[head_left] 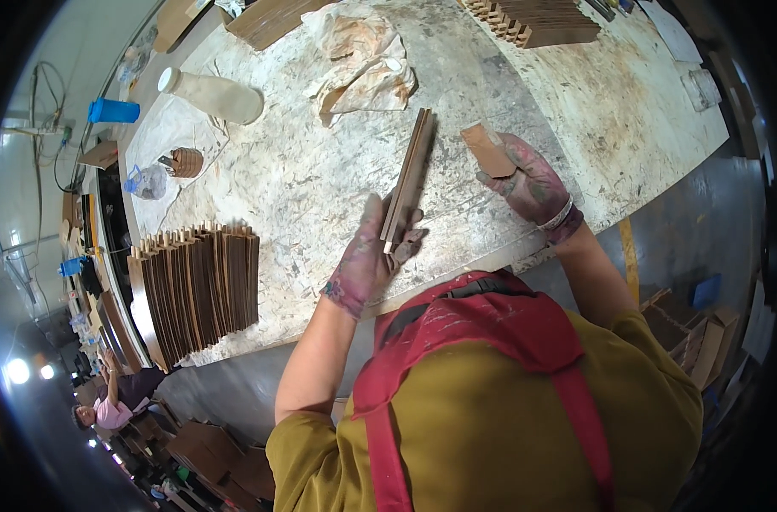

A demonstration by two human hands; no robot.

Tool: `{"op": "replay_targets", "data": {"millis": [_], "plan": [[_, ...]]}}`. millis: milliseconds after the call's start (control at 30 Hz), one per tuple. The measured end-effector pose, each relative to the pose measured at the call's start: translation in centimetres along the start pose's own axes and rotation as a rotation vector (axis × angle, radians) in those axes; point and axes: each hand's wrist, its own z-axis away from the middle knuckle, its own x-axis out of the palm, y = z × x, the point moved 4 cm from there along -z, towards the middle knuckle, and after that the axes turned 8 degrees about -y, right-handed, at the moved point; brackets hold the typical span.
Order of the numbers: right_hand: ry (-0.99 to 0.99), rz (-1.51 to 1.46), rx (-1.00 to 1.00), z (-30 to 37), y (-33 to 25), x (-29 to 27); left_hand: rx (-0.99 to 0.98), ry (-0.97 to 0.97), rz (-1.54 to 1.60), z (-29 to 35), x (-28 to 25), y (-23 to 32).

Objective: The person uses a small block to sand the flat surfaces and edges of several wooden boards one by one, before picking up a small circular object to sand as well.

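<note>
My left hand [369,258], in a stained pinkish glove, is closed around the lower end of a narrow dark brown wooden strip [408,175]. A lengthwise groove or seam runs along the strip, which tilts up and away over the white worktable [320,192]. To the right, my gloved right hand [533,182] pinches a small flat brown piece [489,152] that looks like sandpaper between thumb and fingers. This piece is apart from the strip.
A row of dark wooden slats [197,290] stands at the table's left front; more slats [542,26] lie at the far right. Farther back are a whitish bottle [214,96], a crumpled stained cloth [363,64] and a small clear container [145,182]. Another person [115,410] sits at far left.
</note>
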Motion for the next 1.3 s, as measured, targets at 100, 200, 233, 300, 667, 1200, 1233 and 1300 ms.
{"op": "replay_targets", "data": {"millis": [100, 200, 233, 300, 667, 1200, 1233, 1300], "plan": [[-0.004, 0.070, -0.008, 0.2, -0.2, 0.0, -0.034, -0.146, 0.364, -0.6, -0.7, -0.6], [-0.070, 0.172, -0.005, 0.3, -0.1, -0.1, 0.027, -0.102, 0.194, -0.4, -0.3, -1.3], [-0.087, 0.209, -0.010, 0.5, -0.2, -0.4, 0.106, 0.117, 0.115, 0.7, 2.9, -0.2], [-0.001, 0.257, -0.023, 0.8, -0.7, 0.0, 0.130, 0.173, -0.007, 0.5, 3.8, -0.1], [-0.041, 0.695, -0.337, 1.9, -2.3, 3.1, 0.496, 0.275, -0.397, 2.3, 6.2, 1.6], [-0.404, 1.439, -0.551, 3.2, -1.9, 9.7, 0.466, 0.203, -0.210, 3.2, 6.6, 1.2], [-0.398, 1.452, -0.581, 2.6, -1.8, 9.3, 0.461, 0.207, -0.191, 3.2, 6.6, 1.1], [-0.333, 1.467, -0.616, 0.9, -2.3, 7.7, 0.451, 0.201, -0.172, 3.2, 6.6, 1.1]]}}
